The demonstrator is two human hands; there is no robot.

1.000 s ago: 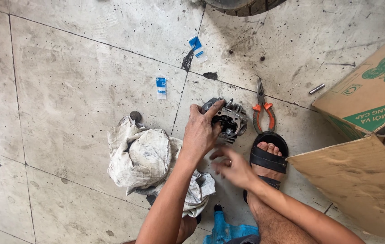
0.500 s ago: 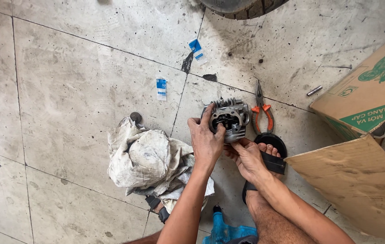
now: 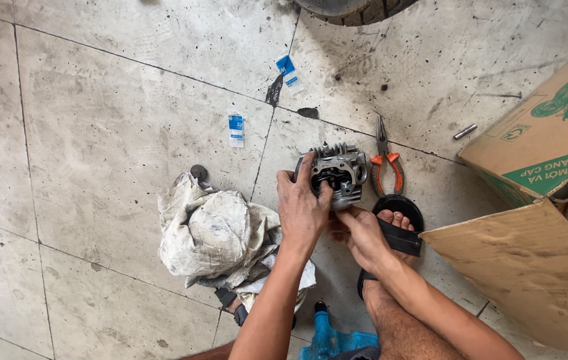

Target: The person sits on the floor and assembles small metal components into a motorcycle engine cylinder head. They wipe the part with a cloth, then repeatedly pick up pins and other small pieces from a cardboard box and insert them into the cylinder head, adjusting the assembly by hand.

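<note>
Cylinder head (image 3: 339, 175), a grey cast-metal engine part with short cooling fins along its far edge and a dark square opening in its face, stands on the stained concrete floor (image 3: 117, 113) at the crossing of two slab joints, just beyond the person's sandalled foot (image 3: 394, 223). Seen from the head camera, the left hand (image 3: 303, 212) lies over its left side, thumb and fingers wrapped around the casting and clamped on it. The right hand (image 3: 363, 235) sits just below the part, fingers curled together against its lower edge; how firmly they grip cannot be told.

Just right of the part lie pliers (image 3: 385, 160) with orange handles and slim dark jaws, flat on the floor. To the left sits a crumpled, grimy white rag (image 3: 214, 233), bunched into a soft heap. Two small blue-and-white paper scraps (image 3: 236, 129) lie farther out on the slabs. A brown corrugated cardboard box (image 3: 537, 153) with green print fills the right side, one flap folded down. A short metal pin (image 3: 465, 131) rests near it. A ribbed black tyre (image 3: 357, 8) shows at the top edge, and a bright blue plastic object (image 3: 327, 337) pokes in at the bottom.
</note>
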